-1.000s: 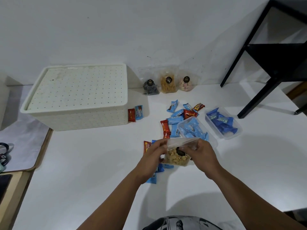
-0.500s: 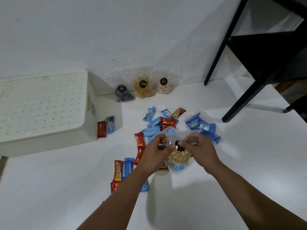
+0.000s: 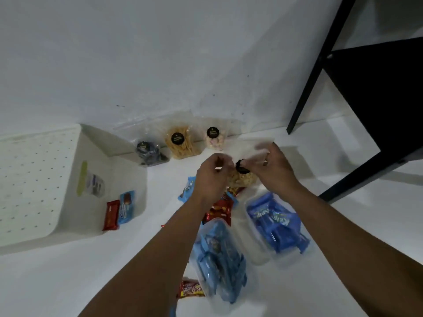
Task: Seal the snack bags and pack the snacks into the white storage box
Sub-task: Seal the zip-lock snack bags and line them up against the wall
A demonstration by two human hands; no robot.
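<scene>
The left hand (image 3: 211, 172), just left of centre frame, pinches one top corner of a clear snack bag (image 3: 242, 177) of pale yellow pieces, fingers curled tight on the plastic, while the right hand (image 3: 273, 170) grips the opposite corner beside the bag's black label. Both forearms reach up from the bottom of the frame, wrists roughly level, the bag lifted between them over the white tabletop (image 3: 68, 282). The step in hand appears to be sealing this bag; motion blur hides whether its strip is already pressed shut. The next move likely calls for running thumb and fingers along the top edge, then carrying the bag left.

At far left sits the white storage box (image 3: 57, 191), its perforated lid on, with a red bar (image 3: 111, 215) and a blue packet (image 3: 126, 207) leaning against its side. The lid would have to come off before packing. Against the wall in the upper centre stand three more bags: dark pieces (image 3: 148, 152), yellow sticks (image 3: 180, 143), pale pink sweets (image 3: 215, 139). Below the hands lie loose red and blue wrappers, and two clear bags of blue packets (image 3: 219, 257) (image 3: 277, 223) occupy the lower centre and right.
</scene>
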